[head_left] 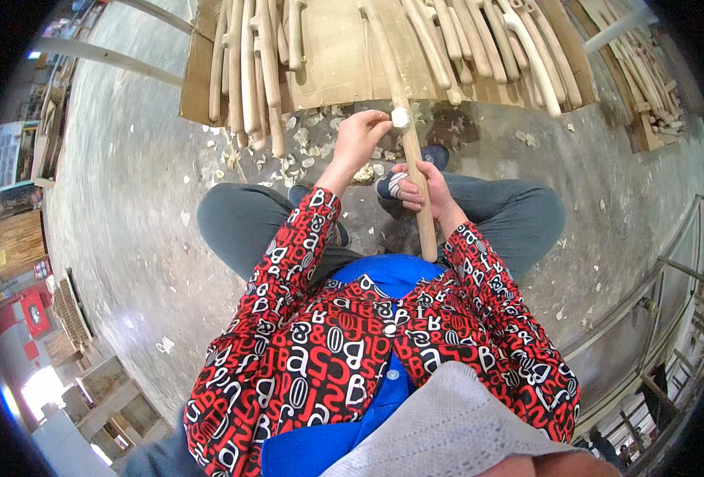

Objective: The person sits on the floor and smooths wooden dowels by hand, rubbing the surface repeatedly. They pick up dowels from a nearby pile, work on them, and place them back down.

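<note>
With hands apart along one wooden stick point(413, 151), clasping its near part in the right hand point(429, 184) and holding the left hand point(360, 135), thumb and forefinger foremost, at a small white piece point(400, 118) against the wood. Cannot tell whether pinching that piece or just touching it. Pointing the stick away from the blue shirt point(388, 274), over the cardboard-covered counter point(328, 67), between shaped wooden pieces point(249, 75) on either side. Looking down also on floor scraps point(308, 149), pale and scattered.
</note>
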`<state>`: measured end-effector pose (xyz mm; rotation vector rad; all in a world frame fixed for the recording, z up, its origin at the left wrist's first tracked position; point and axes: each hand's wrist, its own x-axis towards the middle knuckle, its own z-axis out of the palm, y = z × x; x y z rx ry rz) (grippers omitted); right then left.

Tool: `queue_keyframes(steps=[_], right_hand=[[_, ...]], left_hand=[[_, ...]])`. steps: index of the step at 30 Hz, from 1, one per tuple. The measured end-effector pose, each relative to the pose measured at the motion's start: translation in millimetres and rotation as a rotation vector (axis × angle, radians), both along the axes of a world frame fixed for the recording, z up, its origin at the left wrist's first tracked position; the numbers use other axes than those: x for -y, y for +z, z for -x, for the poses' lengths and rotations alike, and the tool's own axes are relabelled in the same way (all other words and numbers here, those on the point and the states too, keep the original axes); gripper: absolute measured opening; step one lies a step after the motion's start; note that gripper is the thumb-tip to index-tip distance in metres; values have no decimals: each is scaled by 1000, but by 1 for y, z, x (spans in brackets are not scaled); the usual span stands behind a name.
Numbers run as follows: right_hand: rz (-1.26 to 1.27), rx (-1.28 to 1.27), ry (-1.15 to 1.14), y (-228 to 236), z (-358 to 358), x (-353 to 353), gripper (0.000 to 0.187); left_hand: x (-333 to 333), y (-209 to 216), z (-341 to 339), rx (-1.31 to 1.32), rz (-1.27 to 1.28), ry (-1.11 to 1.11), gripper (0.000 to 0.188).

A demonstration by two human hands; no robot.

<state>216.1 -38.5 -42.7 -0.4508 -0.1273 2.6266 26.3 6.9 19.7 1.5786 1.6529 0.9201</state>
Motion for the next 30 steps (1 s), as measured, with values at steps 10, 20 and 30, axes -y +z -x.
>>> queue_keyframes(steps=[10,20,30], right_hand=[[-40,83,37,-4,-6,-1,43],[-47,195,52,-8,-5,0,39],[-94,332,98,-10,-3,1,38]], left_hand=[[-46,16,-5,-380,243,-245,29],[-37,-4,1,-139,206,-165,30],[-34,-16,-3,214,562,7,30]])
